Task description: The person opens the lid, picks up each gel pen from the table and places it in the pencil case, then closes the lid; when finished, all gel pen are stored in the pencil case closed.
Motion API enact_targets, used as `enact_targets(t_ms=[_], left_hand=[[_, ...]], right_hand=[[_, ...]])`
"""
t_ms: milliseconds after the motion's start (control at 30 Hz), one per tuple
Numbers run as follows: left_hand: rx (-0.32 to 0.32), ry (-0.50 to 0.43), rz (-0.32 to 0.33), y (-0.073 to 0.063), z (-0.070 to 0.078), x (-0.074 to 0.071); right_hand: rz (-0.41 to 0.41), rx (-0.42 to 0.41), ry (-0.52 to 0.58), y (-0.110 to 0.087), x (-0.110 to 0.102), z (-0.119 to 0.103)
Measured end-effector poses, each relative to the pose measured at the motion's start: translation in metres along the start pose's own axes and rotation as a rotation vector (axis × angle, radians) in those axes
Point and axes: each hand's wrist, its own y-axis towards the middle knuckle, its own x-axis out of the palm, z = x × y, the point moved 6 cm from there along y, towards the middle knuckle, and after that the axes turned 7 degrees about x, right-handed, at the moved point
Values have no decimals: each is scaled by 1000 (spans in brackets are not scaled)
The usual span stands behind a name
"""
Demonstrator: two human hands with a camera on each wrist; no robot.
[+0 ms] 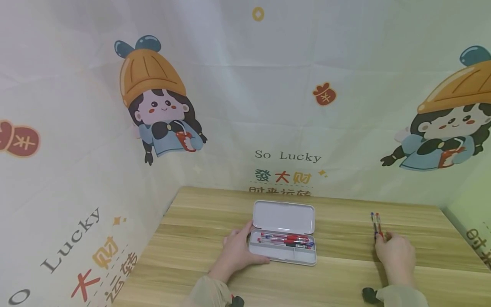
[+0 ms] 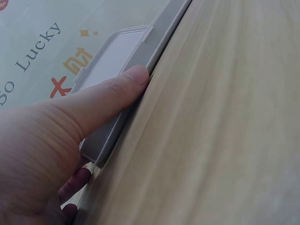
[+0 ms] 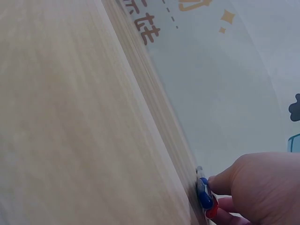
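Note:
A pale pencil case [image 1: 280,254] lies on the table with its lid [image 1: 284,216] raised at the back. Several red, blue and black pens [image 1: 285,239] lie in its long upper compartment. My left hand [image 1: 235,251] grips the left end of the case, and in the left wrist view the thumb [image 2: 133,77] presses on its front side. To the right, my right hand [image 1: 397,255] pinches a blue pen and a red pen [image 1: 375,221] side by side. The right wrist view shows the blue pen end [image 3: 204,194] by the fingertips; the rest of the pens is mostly hidden.
The wooden table [image 1: 207,213] meets a printed cloth backdrop [image 1: 230,106] at its far edge and left side. Below the pens in the case run a wide compartment and a small one at the right.

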Motion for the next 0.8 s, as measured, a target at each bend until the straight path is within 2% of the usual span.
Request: enact_targets(t_ms=[233,533,800], left_hand=[[2,-3,1,0,0,0],[-11,-9,-2,-2,2,-2],[-20,-7,-1,-2,3,-2]], right_hand=[[-1,-16,-6,-1,-1,-1],[-49,29,10,-1,1,1],[-15,31,32,-1,0,1]])
